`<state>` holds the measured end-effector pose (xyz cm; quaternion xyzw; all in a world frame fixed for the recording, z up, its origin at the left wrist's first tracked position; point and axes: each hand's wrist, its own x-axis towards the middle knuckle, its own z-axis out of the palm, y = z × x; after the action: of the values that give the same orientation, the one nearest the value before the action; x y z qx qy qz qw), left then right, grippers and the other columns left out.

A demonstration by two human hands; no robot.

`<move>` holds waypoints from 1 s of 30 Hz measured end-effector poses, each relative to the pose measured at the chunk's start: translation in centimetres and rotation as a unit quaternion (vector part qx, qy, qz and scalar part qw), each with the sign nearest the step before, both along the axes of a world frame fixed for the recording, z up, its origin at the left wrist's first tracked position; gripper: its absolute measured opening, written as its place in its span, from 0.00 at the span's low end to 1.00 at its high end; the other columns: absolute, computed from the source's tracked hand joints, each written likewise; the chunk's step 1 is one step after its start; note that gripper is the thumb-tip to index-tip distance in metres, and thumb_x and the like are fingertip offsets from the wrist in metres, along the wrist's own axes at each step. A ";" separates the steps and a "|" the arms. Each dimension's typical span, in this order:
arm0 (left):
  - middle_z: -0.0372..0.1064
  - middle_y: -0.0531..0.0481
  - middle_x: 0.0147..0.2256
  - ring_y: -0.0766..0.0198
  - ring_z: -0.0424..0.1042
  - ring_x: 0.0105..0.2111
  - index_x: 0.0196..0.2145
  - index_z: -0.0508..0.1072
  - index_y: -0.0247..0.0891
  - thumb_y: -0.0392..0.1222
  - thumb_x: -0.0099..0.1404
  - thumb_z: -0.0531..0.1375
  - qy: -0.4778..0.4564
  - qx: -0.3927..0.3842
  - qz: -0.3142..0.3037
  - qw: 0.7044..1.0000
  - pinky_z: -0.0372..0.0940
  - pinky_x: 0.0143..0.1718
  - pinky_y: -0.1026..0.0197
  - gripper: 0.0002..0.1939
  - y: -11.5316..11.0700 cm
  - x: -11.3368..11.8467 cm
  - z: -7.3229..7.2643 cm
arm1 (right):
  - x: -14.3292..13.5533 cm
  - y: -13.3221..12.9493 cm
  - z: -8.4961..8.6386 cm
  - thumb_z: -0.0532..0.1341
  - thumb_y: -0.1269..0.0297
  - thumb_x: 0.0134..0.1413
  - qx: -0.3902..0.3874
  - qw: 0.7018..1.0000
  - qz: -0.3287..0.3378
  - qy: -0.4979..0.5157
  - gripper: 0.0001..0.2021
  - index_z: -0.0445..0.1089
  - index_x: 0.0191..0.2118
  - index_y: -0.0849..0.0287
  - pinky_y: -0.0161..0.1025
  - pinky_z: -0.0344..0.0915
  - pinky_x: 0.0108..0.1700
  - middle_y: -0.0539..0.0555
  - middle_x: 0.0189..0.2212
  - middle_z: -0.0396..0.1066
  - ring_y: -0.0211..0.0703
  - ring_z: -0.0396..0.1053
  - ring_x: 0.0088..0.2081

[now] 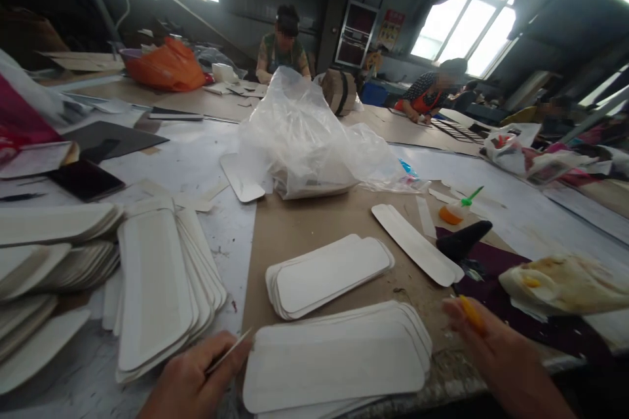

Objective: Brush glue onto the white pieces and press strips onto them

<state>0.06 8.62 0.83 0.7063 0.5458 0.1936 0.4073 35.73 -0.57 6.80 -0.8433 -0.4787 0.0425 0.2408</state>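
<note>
My left hand (pixel 199 376) is closed at the bottom edge of the view. Between its thumb and fingers is a thin pale strip (pixel 228 351), seen edge-on. Just right of it lies a fanned stack of white rounded panels (pixel 334 360), with a smaller stack of panels (pixel 329 275) behind. My right hand (pixel 506 350) is slightly blurred at the right, its fingers curled around a small yellow object (pixel 472 315) whose kind I cannot make out. Beyond that hand lies a pair of narrow white panels (pixel 417 243).
More panels (pixel 154 288) are piled at the left. A clear plastic bag (pixel 309 137) stands mid-table. At right are an orange bottle with a green tip (pixel 455 211), a dark object (pixel 464 240) and a glue-smeared container (pixel 565 285). Two people (pixel 282 46) work across the table.
</note>
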 end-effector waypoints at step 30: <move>0.66 0.48 0.25 0.64 0.66 0.25 0.42 0.66 0.31 0.33 0.67 0.44 -0.037 0.406 -0.223 0.886 0.64 0.24 0.65 0.13 5.0 2.9 -3.3 | -10.1 11.2 -1.5 0.57 0.49 0.49 0.025 0.976 0.088 0.200 0.14 0.62 0.27 0.55 0.35 0.62 0.25 0.46 0.16 0.63 0.40 0.65 0.20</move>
<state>2.93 13.65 -2.49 0.9051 0.2325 0.3284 0.1371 25.61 10.59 5.33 -0.7662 -0.4942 0.2191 0.3476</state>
